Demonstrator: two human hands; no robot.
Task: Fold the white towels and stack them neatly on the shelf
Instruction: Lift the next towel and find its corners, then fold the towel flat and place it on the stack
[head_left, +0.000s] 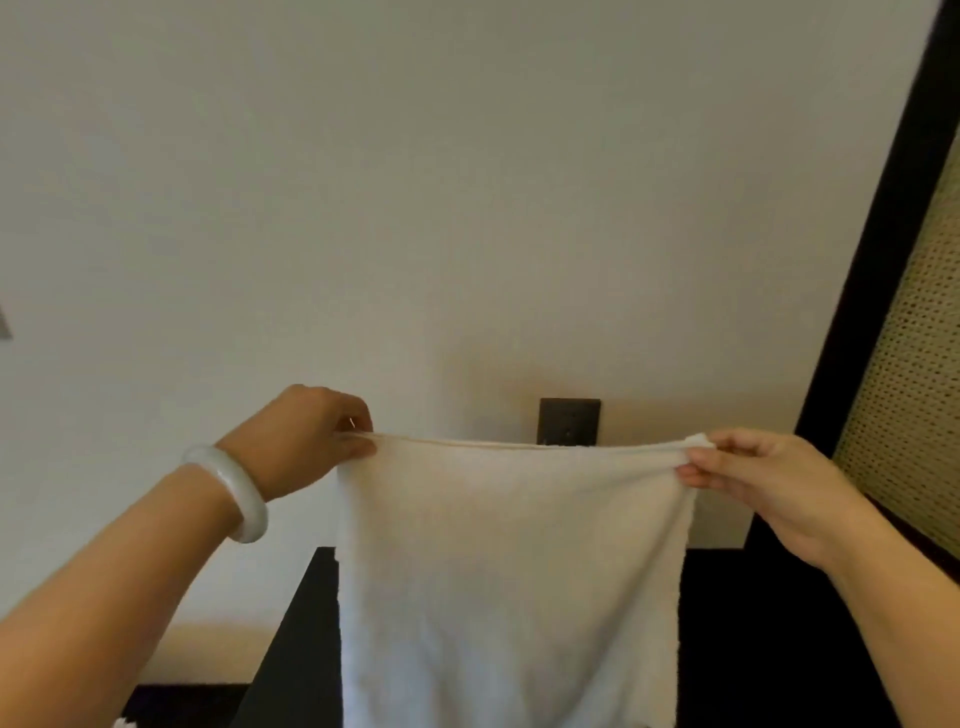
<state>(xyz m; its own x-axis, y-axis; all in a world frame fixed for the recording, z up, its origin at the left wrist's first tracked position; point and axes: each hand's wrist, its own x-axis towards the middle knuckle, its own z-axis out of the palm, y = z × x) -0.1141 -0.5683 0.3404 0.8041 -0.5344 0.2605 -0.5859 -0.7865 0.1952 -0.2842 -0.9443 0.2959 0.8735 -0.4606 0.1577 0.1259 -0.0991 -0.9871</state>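
1. Towel (511, 571) held up in the air in front of the wall, top edge stretched approx. level btwn both hands. Rest hangs straight down; bottom edge cut off by frame.
2. Left hand (306, 441): top-left corner pinched btwn thumb and fingertips, fingers curled in. Pale bracelet (234, 488) worn on that wrist.
3. Right hand (763, 478): top-right corner pinched the same way, cloth slightly bunched at the pinch.
4. Key relation: cloth lies below both grips, so long axis is prob. vertical (full length not seen). Hands are at approx. the same height and well apart; neither is clearly nearer the towel's middle.
5. Judged: towel is spread for a first fold, not yet folded. Corners would prob. be brought together next, so top edge should be kept level or the edges will be mismatched.
6. Bkgd: dark wall plate (570, 421) partly hidden behind top edge. Dark furniture (291, 649) below, left of towel. Woven panel (909, 389) at right. Shelf can't be identified w/ certainty.
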